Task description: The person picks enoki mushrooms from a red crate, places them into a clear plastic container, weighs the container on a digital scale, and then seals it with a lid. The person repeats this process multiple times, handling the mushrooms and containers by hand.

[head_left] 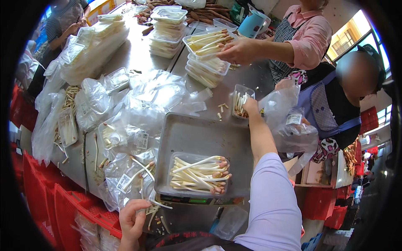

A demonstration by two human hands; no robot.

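Nearest us, at the lower right, a lavender sleeve point(274, 196) covers the right arm, which stretches away from us. To its left, pale stalks with pinkish-brown tips point(199, 173) lie heaped in a clear tray point(182, 155) on the scale's metal pan point(201, 134), beyond and right of the left hand point(133, 218) and nearer than the right hand point(251, 106).

We see a metal table point(138, 50) with crumpled plastic bags point(144, 104) at left, stacked trays at the far side point(168, 35) and red crates point(73, 213) along the near left. At the far right, a person in a pink sleeve point(307, 46) touches another filled tray.

The left hand is loosely curled beside loose stalk ends; we cannot tell whether it grips one. The right hand reaches into a small tray point(248, 89) of stalks, fingertips hidden, so its grip is unclear.
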